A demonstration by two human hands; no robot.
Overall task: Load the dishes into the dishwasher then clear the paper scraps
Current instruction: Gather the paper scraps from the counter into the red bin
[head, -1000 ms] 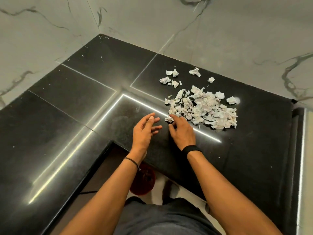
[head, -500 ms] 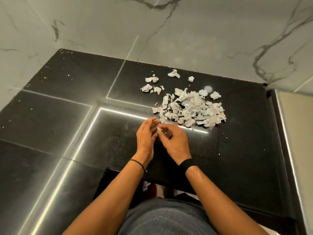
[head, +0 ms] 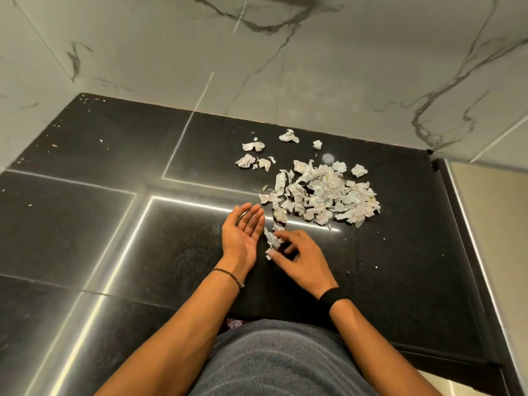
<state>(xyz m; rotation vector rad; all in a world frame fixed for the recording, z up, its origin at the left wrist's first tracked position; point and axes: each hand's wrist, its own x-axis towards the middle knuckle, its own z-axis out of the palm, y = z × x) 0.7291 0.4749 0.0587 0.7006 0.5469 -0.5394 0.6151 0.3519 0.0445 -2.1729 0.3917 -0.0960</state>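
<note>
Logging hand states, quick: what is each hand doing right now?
Left hand: open, palm up, holding nothing.
Right hand: fingers curled, pinching a few paper scraps.

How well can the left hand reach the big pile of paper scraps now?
Probably yes. The left hand lies open, palm up, just short of the pile, with only bare counter between. The right hand, pinching loose scraps, is beside it, not blocking.

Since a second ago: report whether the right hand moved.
Yes. The right hand has drawn back from the paper pile toward the near edge of the counter, pinching scraps.
</note>
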